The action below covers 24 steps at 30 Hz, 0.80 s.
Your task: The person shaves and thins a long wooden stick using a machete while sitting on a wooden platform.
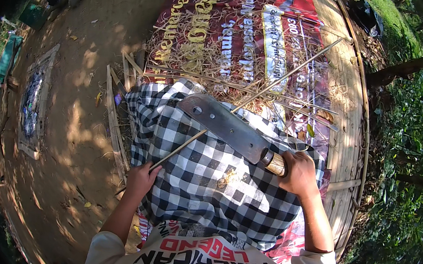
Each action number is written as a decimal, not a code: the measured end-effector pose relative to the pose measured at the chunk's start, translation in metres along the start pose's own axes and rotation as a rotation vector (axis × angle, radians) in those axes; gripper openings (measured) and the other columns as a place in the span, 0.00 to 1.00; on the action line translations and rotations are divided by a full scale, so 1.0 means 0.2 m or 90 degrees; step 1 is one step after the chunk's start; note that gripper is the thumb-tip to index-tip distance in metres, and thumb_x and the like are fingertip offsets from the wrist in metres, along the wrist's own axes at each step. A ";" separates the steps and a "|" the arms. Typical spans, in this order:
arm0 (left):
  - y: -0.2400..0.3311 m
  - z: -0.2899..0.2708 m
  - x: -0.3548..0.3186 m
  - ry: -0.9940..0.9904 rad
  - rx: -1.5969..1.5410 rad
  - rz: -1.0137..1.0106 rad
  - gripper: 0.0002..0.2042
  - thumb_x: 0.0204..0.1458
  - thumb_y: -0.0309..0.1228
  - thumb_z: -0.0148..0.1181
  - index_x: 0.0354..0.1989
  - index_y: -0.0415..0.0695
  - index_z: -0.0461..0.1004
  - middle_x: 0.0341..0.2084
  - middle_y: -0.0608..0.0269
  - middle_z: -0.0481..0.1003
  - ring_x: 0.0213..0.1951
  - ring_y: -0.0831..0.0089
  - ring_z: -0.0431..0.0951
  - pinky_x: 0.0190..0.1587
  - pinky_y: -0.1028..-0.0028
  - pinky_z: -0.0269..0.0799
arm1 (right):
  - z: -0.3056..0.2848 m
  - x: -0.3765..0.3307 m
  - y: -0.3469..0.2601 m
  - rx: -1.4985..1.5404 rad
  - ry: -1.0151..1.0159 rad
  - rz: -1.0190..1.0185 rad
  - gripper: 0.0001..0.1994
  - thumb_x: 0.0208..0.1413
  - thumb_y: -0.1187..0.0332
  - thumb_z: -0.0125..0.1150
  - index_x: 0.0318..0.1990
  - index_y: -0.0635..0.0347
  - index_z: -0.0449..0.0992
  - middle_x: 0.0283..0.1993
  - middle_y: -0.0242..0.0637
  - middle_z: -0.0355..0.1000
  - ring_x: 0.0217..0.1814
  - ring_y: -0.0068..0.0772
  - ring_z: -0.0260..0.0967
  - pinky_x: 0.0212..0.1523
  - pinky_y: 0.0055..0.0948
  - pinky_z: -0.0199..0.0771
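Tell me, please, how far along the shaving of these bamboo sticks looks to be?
Done: thin shavings litter the printed sheet, and some slim sticks lie there. In hand: the left hand holds a long stick across the checkered cloth, while the right hand lays the cleaver on it. How much remains cannot be told.

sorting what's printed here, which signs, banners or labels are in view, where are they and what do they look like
Banner: spread flat over the bamboo platform ahead of the lap, dark red with yellow and white lettering, half covered by dry shavings.
Shirt print: on the person's white shirt at the lower edge, red and black lettering.
No packages or screens.
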<state>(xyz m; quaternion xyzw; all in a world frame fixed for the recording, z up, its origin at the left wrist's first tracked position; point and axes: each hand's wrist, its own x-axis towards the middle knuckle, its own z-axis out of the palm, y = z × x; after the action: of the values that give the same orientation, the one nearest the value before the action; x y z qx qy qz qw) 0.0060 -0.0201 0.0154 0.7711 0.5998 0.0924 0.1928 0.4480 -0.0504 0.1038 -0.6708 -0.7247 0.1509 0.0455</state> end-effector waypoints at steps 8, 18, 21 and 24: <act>-0.01 0.01 0.00 -0.009 -0.014 -0.005 0.18 0.54 0.44 0.59 0.32 0.36 0.76 0.16 0.46 0.74 0.21 0.49 0.76 0.23 0.60 0.71 | -0.04 -0.01 0.18 -0.015 0.095 0.007 0.14 0.29 0.70 0.61 0.30 0.59 0.72 0.24 0.44 0.72 0.30 0.51 0.69 0.38 0.38 0.67; 0.06 -0.02 0.01 0.014 0.029 0.014 0.15 0.53 0.41 0.60 0.28 0.38 0.74 0.15 0.48 0.73 0.20 0.50 0.76 0.22 0.60 0.70 | 0.01 -0.04 -0.03 -0.009 0.030 -0.009 0.16 0.29 0.67 0.63 0.31 0.60 0.70 0.23 0.44 0.70 0.30 0.50 0.69 0.38 0.39 0.70; 0.05 -0.01 0.01 0.013 0.008 0.008 0.15 0.53 0.40 0.61 0.28 0.38 0.74 0.15 0.48 0.73 0.20 0.50 0.76 0.22 0.60 0.70 | 0.06 0.00 -0.12 -0.044 0.004 -0.049 0.16 0.29 0.66 0.63 0.29 0.58 0.68 0.23 0.43 0.71 0.31 0.49 0.69 0.39 0.38 0.70; 0.03 -0.01 0.00 0.029 0.000 0.007 0.16 0.53 0.41 0.60 0.28 0.38 0.74 0.15 0.47 0.73 0.20 0.50 0.76 0.22 0.60 0.69 | 0.07 0.04 -0.09 -0.034 0.045 -0.054 0.15 0.29 0.66 0.62 0.29 0.58 0.68 0.23 0.43 0.71 0.31 0.48 0.70 0.38 0.36 0.69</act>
<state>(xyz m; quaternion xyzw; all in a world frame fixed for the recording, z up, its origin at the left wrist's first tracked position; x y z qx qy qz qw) 0.0114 -0.0206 0.0204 0.7721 0.5997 0.1108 0.1785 0.4270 -0.0448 0.0941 -0.6452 -0.7543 0.1054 0.0595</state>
